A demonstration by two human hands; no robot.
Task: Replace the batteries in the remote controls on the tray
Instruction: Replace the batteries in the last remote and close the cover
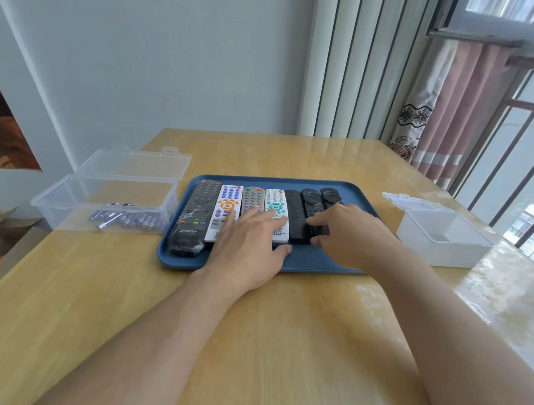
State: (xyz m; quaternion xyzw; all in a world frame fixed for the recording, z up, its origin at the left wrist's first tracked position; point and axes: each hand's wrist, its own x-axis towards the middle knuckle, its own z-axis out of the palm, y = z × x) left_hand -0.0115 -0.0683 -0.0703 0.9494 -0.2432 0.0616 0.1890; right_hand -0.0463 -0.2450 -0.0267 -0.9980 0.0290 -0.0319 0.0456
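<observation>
A blue tray [306, 259] holds several remotes side by side: a long black one in plastic wrap [195, 214], a white one with orange buttons [227, 205], a grey one [253, 198], a white one with teal buttons [276, 202] and three slim black ones [311, 201]. My left hand [248, 247] lies flat with its fingers spread over the near ends of the grey and white remotes. My right hand [353, 233] covers the black remotes. Its fingers curl on the middle black one and its thumb presses that remote's near end. The remote still lies on the tray.
A clear lidded box [107, 195], open, stands left of the tray with several blue batteries [127, 217] inside. An open white box [441, 237] with nothing visible inside stands to the right, near the table's edge by the window. The wooden table [253, 339] extends toward me.
</observation>
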